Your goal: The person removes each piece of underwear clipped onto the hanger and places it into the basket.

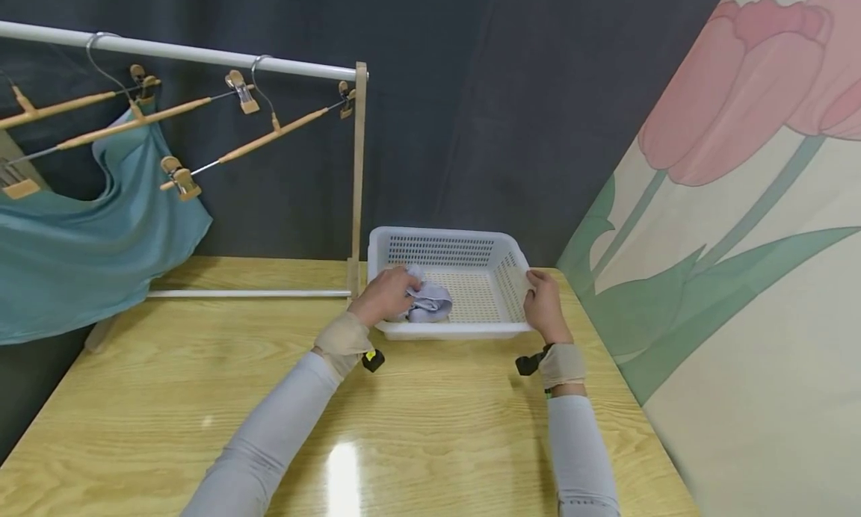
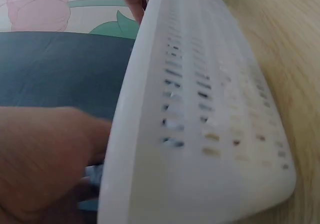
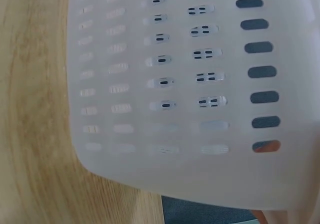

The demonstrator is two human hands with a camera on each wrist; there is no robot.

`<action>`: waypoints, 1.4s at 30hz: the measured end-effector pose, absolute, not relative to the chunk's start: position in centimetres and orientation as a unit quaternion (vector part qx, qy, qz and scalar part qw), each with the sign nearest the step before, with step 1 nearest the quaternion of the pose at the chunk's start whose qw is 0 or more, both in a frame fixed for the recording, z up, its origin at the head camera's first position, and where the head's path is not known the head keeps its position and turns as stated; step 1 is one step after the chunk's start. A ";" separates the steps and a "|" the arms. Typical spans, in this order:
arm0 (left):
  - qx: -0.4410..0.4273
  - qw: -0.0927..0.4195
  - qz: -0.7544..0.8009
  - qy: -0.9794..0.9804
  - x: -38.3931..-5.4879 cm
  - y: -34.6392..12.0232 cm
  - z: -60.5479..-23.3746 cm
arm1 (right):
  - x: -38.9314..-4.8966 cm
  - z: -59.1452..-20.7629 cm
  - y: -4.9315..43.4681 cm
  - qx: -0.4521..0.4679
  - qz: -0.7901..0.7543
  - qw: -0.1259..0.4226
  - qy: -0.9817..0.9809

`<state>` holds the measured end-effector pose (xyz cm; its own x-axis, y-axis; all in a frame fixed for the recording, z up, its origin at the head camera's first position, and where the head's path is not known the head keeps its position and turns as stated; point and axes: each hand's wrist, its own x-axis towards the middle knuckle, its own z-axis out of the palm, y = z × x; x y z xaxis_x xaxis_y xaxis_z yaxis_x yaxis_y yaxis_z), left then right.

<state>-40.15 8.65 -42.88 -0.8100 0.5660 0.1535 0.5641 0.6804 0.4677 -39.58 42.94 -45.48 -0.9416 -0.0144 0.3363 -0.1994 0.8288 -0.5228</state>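
Note:
A white plastic basket (image 1: 464, 329) with slotted walls stands on the table at the back. A crumpled light-purple cloth (image 1: 430, 305) lies inside, at the basket's left end. My left hand (image 1: 389, 294) reaches over the front left rim and pinches this cloth; its fingertips are partly hidden. On the other side, my right hand (image 1: 546, 305) grips the basket's right rim, thumb toward the inside. The left wrist view shows the left hand (image 2: 45, 156) beside the basket wall (image 2: 165, 184). Slotted wall (image 3: 125, 164) fills most of the right wrist view.
A rack with a white rail (image 1: 202, 55) stands at the left, its wooden post (image 1: 359, 166) close to the basket. Clip hangers (image 1: 269, 134) hang from it, and a teal cloth (image 1: 128, 218) drapes there. A tulip-printed wall (image 1: 753, 203) borders the wooden table (image 1: 430, 427) at right.

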 end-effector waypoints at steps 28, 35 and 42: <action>0.301 0.112 0.117 0.940 -38.5 10.0 -44.4 | -39.9 -45.5 43.3 0.048 0.290 0.146 -0.945; 0.286 0.095 0.146 0.942 -37.9 9.6 -43.9 | -40.0 -45.3 43.0 0.056 0.289 0.148 -0.944; 0.308 0.040 0.152 0.938 -36.5 8.9 -43.4 | -39.7 -45.4 43.2 0.055 0.284 0.148 -0.946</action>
